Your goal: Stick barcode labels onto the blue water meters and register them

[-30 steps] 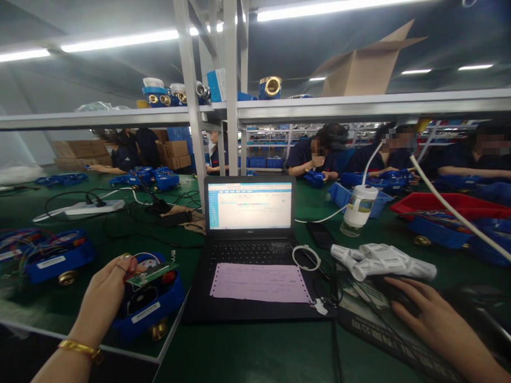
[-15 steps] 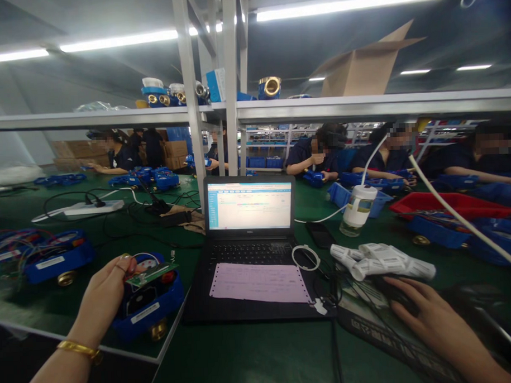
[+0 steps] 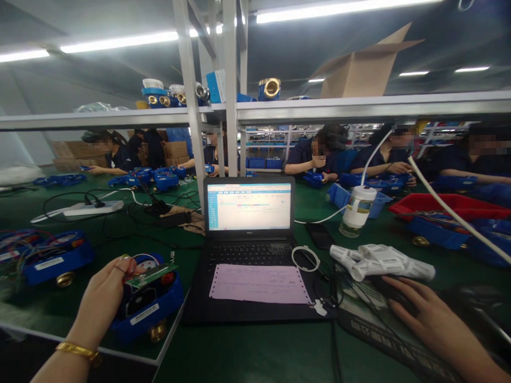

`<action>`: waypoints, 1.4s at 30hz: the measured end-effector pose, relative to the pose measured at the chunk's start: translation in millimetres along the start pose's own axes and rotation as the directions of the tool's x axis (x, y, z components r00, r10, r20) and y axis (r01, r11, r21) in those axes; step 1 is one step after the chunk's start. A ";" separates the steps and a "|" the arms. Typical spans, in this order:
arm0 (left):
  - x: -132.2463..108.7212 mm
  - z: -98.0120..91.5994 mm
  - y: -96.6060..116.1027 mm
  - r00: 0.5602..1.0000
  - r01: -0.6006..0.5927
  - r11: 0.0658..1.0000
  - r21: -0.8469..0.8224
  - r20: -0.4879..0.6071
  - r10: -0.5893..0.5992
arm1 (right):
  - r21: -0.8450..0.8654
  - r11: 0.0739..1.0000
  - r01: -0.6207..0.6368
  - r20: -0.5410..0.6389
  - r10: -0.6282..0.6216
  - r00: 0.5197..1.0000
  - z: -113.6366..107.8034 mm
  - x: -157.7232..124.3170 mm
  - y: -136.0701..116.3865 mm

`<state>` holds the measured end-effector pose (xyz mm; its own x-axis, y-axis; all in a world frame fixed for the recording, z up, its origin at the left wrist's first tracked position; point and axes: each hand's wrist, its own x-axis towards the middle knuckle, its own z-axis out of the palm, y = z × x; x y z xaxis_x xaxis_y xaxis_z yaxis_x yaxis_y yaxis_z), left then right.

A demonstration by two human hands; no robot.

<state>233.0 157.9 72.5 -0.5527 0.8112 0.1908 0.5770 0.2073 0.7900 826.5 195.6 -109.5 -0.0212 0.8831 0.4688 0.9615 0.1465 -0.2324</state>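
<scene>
My left hand (image 3: 104, 289) pinches the edge of a green circuit board (image 3: 151, 275) between thumb and fingers. The board hangs tilted over an open blue water meter (image 3: 145, 315) with a brass fitting, and wires show behind it. On the right, my right hand (image 3: 430, 316) lies over a dark computer mouse (image 3: 394, 294), which the fingers partly hide. The mouse pad (image 3: 380, 327) is underneath. Between my hands stands an open laptop (image 3: 250, 205) with a lit screen. A pink printed sheet (image 3: 259, 283) covers its lower deck, and a white ring (image 3: 306, 258) lies at its right side.
Rolled white papers (image 3: 379, 260) lie just beyond the mouse. Behind them are a phone (image 3: 319, 235), a lidded cup (image 3: 357, 210) and a red tray (image 3: 452, 205). More blue meters (image 3: 59, 262) sit at left, near a power strip (image 3: 92, 208). Several co-workers sit across the table.
Both my hands stay practically in place, the left still pinching the board. Across the table, some co-workers' arms and hands have shifted slightly.
</scene>
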 end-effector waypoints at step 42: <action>3.9 1.1 -6.2 1.000 0.000 1.000 -0.006 -0.002 0.000 | 0.006 1.000 -0.013 -0.007 0.013 1.000 1.1 1.2 -1.9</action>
<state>228.0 160.3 67.8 -0.5535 0.8104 0.1922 0.5736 0.2035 0.7935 824.4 196.9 -109.4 -0.0067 0.8817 0.4718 0.9599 0.1378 -0.2440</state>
